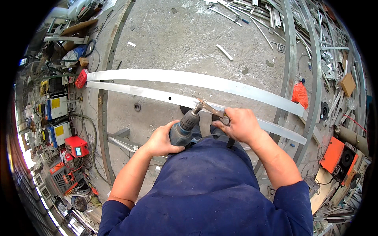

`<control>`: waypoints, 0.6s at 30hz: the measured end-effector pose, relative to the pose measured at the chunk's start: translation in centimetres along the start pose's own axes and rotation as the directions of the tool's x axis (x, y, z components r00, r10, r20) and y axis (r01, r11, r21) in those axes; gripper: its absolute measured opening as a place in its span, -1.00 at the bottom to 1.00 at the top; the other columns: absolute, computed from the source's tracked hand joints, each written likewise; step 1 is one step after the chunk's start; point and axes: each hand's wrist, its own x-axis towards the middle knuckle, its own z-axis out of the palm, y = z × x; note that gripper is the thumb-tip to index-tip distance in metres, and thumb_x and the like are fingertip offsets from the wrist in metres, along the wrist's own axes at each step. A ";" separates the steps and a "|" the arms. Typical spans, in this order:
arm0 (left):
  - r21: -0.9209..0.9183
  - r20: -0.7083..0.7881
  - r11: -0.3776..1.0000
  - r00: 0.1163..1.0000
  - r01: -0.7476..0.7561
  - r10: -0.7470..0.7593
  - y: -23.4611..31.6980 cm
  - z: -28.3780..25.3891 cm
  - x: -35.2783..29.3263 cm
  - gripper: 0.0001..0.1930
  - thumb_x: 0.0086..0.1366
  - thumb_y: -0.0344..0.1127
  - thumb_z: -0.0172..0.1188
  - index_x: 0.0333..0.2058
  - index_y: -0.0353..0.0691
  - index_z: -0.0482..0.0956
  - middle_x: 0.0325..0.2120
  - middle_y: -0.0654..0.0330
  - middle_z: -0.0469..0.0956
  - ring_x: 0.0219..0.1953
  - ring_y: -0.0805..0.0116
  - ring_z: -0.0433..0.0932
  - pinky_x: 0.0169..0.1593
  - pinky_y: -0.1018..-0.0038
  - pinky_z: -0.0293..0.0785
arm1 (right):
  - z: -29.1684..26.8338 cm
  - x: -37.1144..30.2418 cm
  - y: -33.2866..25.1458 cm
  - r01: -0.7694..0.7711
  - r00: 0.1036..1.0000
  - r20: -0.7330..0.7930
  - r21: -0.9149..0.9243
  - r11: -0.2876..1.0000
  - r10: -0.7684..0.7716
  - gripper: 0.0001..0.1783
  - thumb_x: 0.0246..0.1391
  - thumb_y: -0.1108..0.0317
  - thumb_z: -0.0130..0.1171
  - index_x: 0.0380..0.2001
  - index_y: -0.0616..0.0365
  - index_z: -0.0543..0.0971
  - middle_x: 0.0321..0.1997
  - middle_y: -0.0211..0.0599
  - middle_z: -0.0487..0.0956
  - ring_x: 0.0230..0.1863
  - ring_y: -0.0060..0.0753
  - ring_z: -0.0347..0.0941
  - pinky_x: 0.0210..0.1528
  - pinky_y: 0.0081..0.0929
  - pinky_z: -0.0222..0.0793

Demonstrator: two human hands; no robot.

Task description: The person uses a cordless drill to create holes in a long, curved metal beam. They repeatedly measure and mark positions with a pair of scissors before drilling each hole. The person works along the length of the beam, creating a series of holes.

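Observation:
My left hand (159, 139) is closed around the body of a blue-grey power drill (183, 129), whose dark chuck points up and away from me. A metal bit (200, 106) sits in the chuck, over the nearer of two white metal bars. In my right hand (242, 125) is a pair of metal pliers (214, 110), fingers wrapped round the handles. Its jaws reach to the bit and seem to touch it. The nearer bar (141, 91) has one round dark hole left of the drill. Beyond it lies the wider bar (177, 75). My body hides part of the drill.
Both bars rest across steel rails, one at the left (105, 74) and others at the right (289, 67). A red box (81, 78) stands at their left ends. Red machines (76, 146) and cables crowd the left; an orange machine (338, 159) and metal offcuts lie right.

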 end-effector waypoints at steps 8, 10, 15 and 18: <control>0.038 -0.096 0.998 0.995 0.039 -0.035 0.3 0.8 -0.5 -0.09 -0.10 -0.18 0.56 0.27 -0.28 0.42 -0.07 -0.11 0.69 0.02 0.00 0.69 0.16 0.24 0.55 | -2.4 0.3 -1.4 -0.207 0.970 0.189 0.312 0.927 0.153 -0.22 -0.04 -0.37 0.42 -0.37 0.30 0.59 -0.43 0.07 0.63 -0.29 0.15 0.62 -0.23 -0.09 0.53; 0.089 -0.152 0.991 0.985 0.098 -0.084 1.3 1.6 -0.7 -0.10 -0.09 -0.15 0.56 0.27 -0.27 0.42 -0.09 -0.13 0.69 0.00 -0.05 0.70 0.14 0.22 0.57 | -2.0 -0.1 -1.3 -0.156 0.985 0.106 0.191 0.969 0.137 -0.20 -0.04 -0.38 0.42 -0.33 0.31 0.59 -0.37 0.08 0.64 -0.24 0.14 0.63 -0.18 -0.10 0.54; 0.222 -0.259 0.964 0.962 0.143 -0.083 2.1 3.3 -0.6 -0.14 -0.06 -0.14 0.54 0.23 -0.27 0.40 -0.13 -0.17 0.69 -0.04 -0.14 0.69 0.08 0.16 0.60 | -2.0 -0.9 -2.6 -0.197 0.979 0.030 -0.075 0.977 0.200 -0.16 -0.02 -0.41 0.36 -0.27 0.33 0.57 -0.29 0.05 0.65 -0.16 0.10 0.64 -0.09 -0.12 0.57; 0.286 -0.292 0.949 0.955 0.135 -0.048 2.5 3.8 -0.6 -0.15 -0.05 -0.16 0.53 0.22 -0.28 0.39 -0.14 -0.18 0.69 -0.05 -0.17 0.68 0.05 0.13 0.61 | -2.8 -0.9 -3.6 -0.237 0.966 0.064 -0.175 0.956 0.251 -0.16 0.02 -0.43 0.30 -0.28 0.31 0.56 -0.31 -0.01 0.67 -0.19 0.09 0.66 -0.12 -0.10 0.59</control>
